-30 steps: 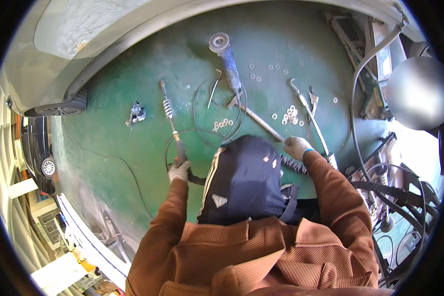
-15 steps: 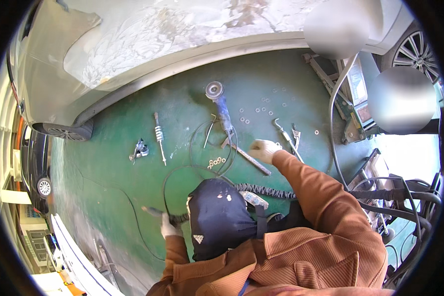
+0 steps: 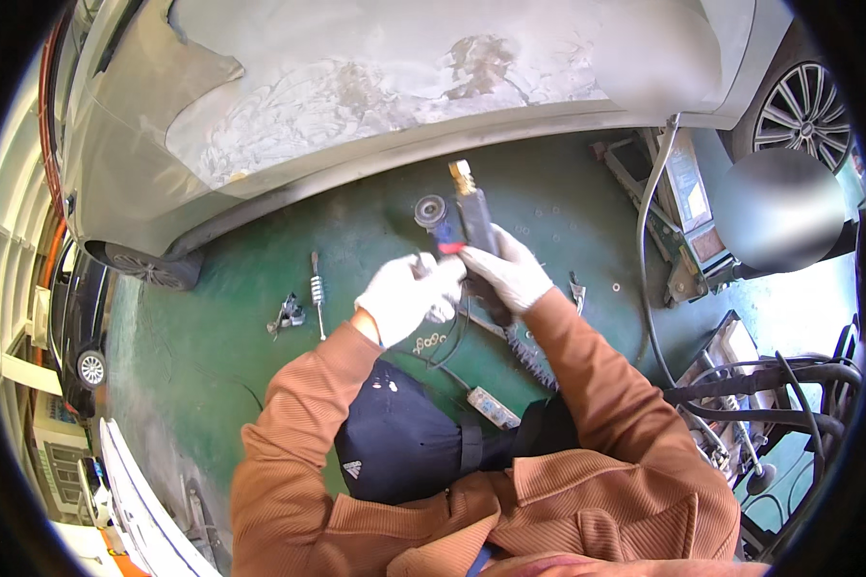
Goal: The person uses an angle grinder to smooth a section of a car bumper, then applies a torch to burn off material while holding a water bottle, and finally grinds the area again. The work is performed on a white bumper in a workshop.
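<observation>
In front of me I hold up a dark welding gun (image 3: pixel 473 216) with a brass tip pointing away toward the car. My white-gloved right hand (image 3: pixel 516 274) is wrapped round its body. Close against it, my gloved left hand (image 3: pixel 401 296) has its fingers closed near a red part on the gun. A small grey bit shows at the left fingertips, too blurred to name. A ribbed black cable sleeve (image 3: pixel 529 360) hangs below the right hand. Beyond the hands an angle grinder (image 3: pixel 431 212) lies on the green floor, its blue body partly covered.
A grey car panel (image 3: pixel 356 106) with sanded filler spans the far side. On the floor lie several washers (image 3: pixel 430 342), a rod with a coiled section (image 3: pixel 317 288) and a metal clamp (image 3: pixel 287 313). A floor jack (image 3: pixel 681 231) and thick hoses (image 3: pixel 779 385) are at the right.
My left hand has come up from the lower left to the middle. My right hand has left the floor tools and now grips the welding gun, raised in front of me.
</observation>
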{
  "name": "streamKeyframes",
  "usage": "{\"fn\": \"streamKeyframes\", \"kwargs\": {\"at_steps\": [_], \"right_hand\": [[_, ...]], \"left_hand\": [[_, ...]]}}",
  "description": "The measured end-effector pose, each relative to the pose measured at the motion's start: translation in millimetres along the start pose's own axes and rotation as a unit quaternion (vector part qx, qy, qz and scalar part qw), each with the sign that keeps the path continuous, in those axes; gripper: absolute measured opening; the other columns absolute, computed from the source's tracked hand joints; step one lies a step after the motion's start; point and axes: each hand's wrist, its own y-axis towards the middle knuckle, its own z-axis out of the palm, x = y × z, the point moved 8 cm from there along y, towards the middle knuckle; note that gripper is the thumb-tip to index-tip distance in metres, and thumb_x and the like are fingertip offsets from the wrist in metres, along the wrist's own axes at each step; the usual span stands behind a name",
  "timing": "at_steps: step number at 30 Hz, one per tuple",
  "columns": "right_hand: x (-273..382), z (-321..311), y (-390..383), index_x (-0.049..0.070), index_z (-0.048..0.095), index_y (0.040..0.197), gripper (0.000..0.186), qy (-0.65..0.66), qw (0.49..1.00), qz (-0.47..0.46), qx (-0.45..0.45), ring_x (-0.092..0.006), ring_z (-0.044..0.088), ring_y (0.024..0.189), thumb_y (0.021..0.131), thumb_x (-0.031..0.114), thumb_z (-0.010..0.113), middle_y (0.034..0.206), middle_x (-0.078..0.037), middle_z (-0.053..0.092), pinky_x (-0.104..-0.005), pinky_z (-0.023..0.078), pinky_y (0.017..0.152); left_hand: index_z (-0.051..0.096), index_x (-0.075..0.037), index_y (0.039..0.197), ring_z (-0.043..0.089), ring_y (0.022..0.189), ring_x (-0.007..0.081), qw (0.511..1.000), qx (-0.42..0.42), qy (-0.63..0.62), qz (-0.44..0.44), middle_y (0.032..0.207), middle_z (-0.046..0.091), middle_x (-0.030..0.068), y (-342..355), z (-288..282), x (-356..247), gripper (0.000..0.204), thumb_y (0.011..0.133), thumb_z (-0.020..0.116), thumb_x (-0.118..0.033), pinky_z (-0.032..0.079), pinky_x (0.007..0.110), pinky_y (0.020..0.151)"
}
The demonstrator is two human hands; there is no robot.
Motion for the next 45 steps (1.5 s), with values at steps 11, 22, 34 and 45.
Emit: {"fn": "streamKeyframes", "kwargs": {"at_steps": [11,22,34,45], "right_hand": [[27.5,-4.3,-51.0,0.001,0.061,0.147,0.074,-0.518,0.852,0.007,-0.076,-0.0372,0.074,0.114,0.093,0.048,0.083,0.123,-0.025,0.075,-0.0421,0.055,0.104],[44.0,56.4,-113.9,0.001,0.065,0.141,0.061,-0.489,0.825,0.092,-0.268,-0.0211,0.075,0.086,0.095,0.036,0.086,0.105,-0.015,0.077,-0.0365,0.06,0.078],[51.9,83.8,-287.3,0.004,0.058,0.148,0.054,-0.251,0.763,0.027,-0.595,-0.0134,0.069,0.085,0.099,0.017,0.077,0.114,-0.005,0.069,-0.0291,0.063,0.07],[32.4,131.3,-426.7,0.0,0.055,0.153,0.061,-0.234,0.606,-0.063,-0.758,-0.0141,0.07,0.099,0.102,0.025,0.075,0.123,-0.007,0.07,-0.0294,0.062,0.08]], "left_hand": [[0.064,-0.01,0.078,0.077,0.096,0.0402,0.852,0.114,-0.507,0.069,0.1,0.079,0.0211,106.0,4.9,-15.7,0.054,0.113,0.056,-0.051,0.064,0.056,0.092],[0.077,0.005,0.11,0.075,0.116,0.0393,0.847,0.404,-0.342,0.05,0.126,0.075,0.0294,82.6,52.9,-10.3,0.063,0.119,0.042,-0.047,0.057,0.051,0.108],[0.053,0.009,0.153,0.062,0.142,0.0369,0.911,-0.075,0.333,-0.229,0.161,0.056,0.0239,297.1,-53.9,307.4,0.11,0.083,0.083,-0.07,0.049,0.045,0.119],[0.072,0.008,0.122,0.073,0.092,0.0306,0.908,0.087,0.365,-0.185,0.112,0.079,0.0162,305.4,-99.4,397.5,0.062,0.09,0.085,-0.044,0.06,0.048,0.087]]}}
